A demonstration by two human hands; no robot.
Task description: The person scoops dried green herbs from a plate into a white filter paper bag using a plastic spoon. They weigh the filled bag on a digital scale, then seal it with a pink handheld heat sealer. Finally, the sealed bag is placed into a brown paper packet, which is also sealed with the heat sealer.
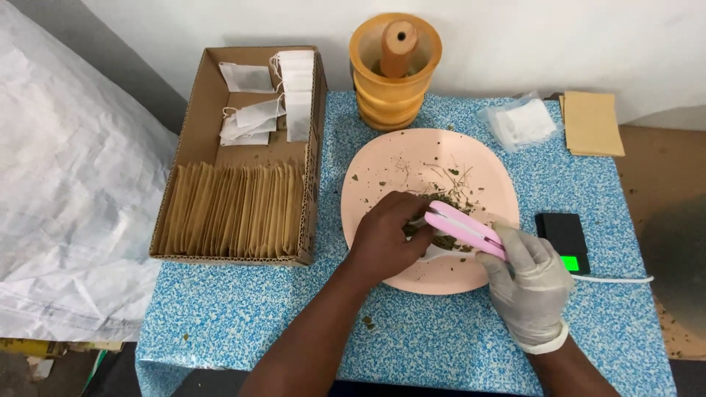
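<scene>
**Spilling of loose herb over the plate rim is the main risk**

Gathering of dried herb (450, 192) is shown on a pink plate (382, 158), which is taken as the landmark. At the plate's near side, the bare left hand (382, 235) is closed around a small white bag (435, 252) that is mostly hidden. The gloved right hand (526, 283) is clamped on a pink scoop (465, 228) held just above the herb.

Flakes could be pushed off the plate's near edge if the scoop is tipped too fast, since the bag's mouth appears narrow. A black scale (565, 239) lies just right of the plate, and crumbs could be dropped onto it. Left of the plate, a cardboard box (197, 121) of envelopes is well apart. Behind the plate, a wooden mortar (395, 77) could be knocked.
</scene>
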